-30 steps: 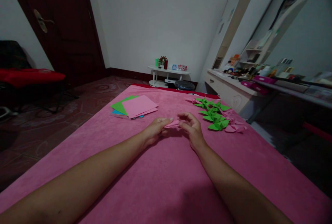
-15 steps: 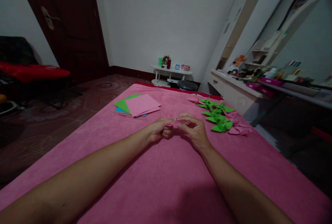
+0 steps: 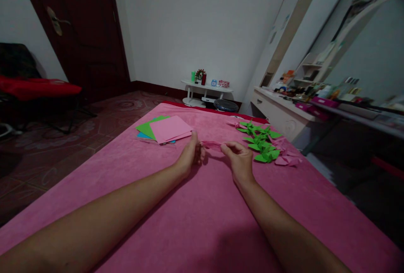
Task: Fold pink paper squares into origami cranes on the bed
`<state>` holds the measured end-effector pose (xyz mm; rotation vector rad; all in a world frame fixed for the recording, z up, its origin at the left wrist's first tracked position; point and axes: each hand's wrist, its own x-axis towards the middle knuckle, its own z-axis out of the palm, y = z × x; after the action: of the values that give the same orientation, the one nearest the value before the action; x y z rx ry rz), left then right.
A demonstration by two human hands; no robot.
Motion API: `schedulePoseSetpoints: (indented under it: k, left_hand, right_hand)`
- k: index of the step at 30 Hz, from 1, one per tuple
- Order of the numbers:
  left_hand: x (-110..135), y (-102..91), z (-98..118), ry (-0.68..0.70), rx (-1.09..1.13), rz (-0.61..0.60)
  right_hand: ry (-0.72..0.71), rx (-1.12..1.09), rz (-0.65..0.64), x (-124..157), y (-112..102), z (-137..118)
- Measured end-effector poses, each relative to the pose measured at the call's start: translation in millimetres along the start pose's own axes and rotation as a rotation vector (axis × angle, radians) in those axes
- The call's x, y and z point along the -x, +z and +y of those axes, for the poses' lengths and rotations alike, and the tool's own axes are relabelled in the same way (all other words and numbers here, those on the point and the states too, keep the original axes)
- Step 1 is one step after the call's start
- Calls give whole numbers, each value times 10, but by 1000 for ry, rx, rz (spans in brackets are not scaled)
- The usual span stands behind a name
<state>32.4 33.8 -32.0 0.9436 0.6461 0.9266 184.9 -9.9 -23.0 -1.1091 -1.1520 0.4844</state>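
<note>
A narrow piece of folded pink paper [image 3: 212,145] is held above the pink cloth, its layers seen edge-on. My right hand [image 3: 240,158] pinches its right end between thumb and fingers. At the paper's left end is my left hand [image 3: 190,154], thumb raised away from the fingers, which are loosely bent beside the paper. Whether those fingers touch it I cannot tell. To the left lies a stack of square paper sheets [image 3: 172,129] in pink, green and blue. Right of my hands sit several folded green paper shapes [image 3: 263,142], with folded pink paper shapes [image 3: 288,157] beside them.
The pink cloth [image 3: 176,226] covers the surface under my hands. Beyond it stands a small white shelf table [image 3: 205,86] with a green cup and flowers. A dressing table [image 3: 284,106] crowded with bottles is on the right, a red-covered chair [image 3: 41,89] on the left.
My left hand has let go its pinch, the thumb lifting up off the paper. My right hand still grips the right end, and more of the folded pink paper shows between the hands.
</note>
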Motion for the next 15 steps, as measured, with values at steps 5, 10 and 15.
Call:
schedulePoseSetpoints:
  k: [5, 10, 15]
  left_hand:
    - [113, 91, 11, 295, -168, -7]
    - [157, 138, 4, 232, -47, 11]
    - [101, 75, -8, 216, 83, -8]
  right_hand:
    - [163, -206, 22, 26, 46, 22]
    - [261, -294, -4, 122, 136, -31]
    - [239, -226, -152, 185, 162, -81]
